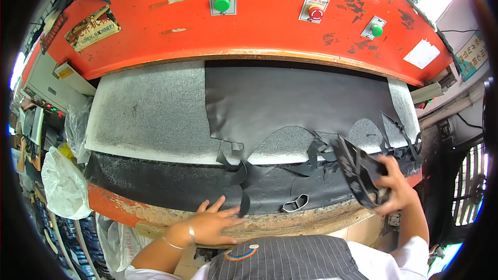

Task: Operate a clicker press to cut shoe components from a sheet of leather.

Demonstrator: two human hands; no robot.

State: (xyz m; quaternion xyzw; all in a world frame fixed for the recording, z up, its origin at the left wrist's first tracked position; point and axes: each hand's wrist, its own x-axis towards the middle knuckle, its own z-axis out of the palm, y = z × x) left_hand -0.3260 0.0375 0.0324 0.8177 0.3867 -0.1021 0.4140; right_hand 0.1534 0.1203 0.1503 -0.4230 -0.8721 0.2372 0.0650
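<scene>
right hand (398,189) is clamping thumb and fingers on a black hollow frame (354,168), which is tilting over the right part of the black front strip (155,184) and blocking some scraps (313,156); can't tell if its underside is touching. left hand (211,225) is spreading its fingers apart over the worn ledge (306,224) beside a curved offcut (245,203), contact unclear. dark sheet (301,98) is lying on the grey pad (150,109), far edge getting lost in shadow under the red press head (259,26).

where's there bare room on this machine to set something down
Bare: the grey board left of the black sheet, below the orange beam. Crowded: right front, with dark scraps near the black frame in the right hand.
</scene>
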